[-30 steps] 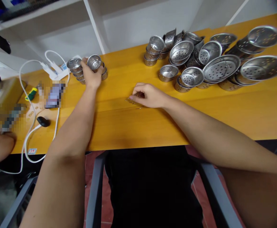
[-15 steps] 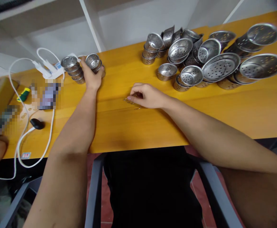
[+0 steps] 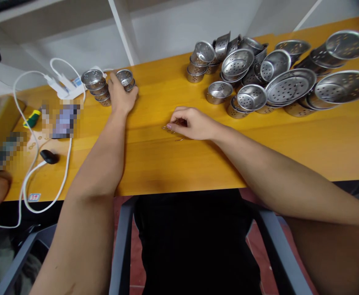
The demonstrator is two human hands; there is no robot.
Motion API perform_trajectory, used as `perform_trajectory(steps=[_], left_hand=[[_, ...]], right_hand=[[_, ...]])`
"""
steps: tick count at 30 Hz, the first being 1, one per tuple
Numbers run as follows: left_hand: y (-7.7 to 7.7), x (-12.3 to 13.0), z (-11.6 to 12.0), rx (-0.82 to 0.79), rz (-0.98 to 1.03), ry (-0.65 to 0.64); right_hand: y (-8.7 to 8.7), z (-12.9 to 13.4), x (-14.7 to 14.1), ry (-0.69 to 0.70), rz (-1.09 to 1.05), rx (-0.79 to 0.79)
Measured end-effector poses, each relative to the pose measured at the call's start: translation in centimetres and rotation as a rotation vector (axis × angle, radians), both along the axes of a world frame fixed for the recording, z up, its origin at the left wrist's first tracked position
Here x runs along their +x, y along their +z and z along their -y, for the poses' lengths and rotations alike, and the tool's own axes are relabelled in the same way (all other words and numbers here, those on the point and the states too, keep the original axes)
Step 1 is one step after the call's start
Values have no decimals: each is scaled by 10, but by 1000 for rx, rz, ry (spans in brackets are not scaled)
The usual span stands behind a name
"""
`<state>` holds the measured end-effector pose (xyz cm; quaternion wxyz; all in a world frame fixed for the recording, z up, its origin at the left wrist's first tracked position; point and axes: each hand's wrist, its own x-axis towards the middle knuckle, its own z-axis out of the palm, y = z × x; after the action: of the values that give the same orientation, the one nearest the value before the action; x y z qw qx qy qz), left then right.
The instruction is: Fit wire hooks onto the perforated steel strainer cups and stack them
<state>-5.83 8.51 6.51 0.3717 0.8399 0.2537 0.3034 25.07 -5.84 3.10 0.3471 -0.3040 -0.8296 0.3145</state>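
Right of a white plastic power strip, outstretched left hand grips round, perforated silver-metal cups; farther right, curled right hand pinches thin metallic wires.

On the yellow wooden worktop, thin metal wires lie by the right hand. From there, round silver perforated metal cups stand at two o'clock, two smaller stacks at ten, the right one within the left hand.

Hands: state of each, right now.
Left hand: curved around perforated metal cups; whether gripping cannot be told.
Right hand: closed, holding thin wire-like pieces.
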Motion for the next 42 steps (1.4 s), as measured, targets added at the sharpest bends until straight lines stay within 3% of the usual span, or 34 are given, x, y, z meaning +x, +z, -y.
perform_trajectory(steps=[3,5,12,17,20,23,26,29,33,37,42], left_hand=[[-15,-14,-18,33,133,310],[-22,-20,-26,66,157,392],[-14,-13,-19,110,-1,208],[-14,-9,-14,324,-188,292],[-25,-15,-17,442,-259,321],[-38,-25,-22,504,-252,429],[-43,-29,-25,573,-111,629],[-37,-18,-16,622,86,750],[-26,17,16,501,39,546],[-24,50,49,461,-138,301],[-23,59,62,437,-242,255]], right_hand=[[-1,-1,0,0,2,-4],[-1,-1,0,3,1,-8],[0,0,1,-3,15,7],[3,1,1,-18,56,19],[3,2,0,-36,76,30],[3,2,1,-55,111,49],[4,2,5,-183,143,114],[5,-2,19,-480,128,160],[-3,-17,45,-740,194,32],[-16,-34,63,-786,313,-81],[-26,-39,66,-789,397,-85]])
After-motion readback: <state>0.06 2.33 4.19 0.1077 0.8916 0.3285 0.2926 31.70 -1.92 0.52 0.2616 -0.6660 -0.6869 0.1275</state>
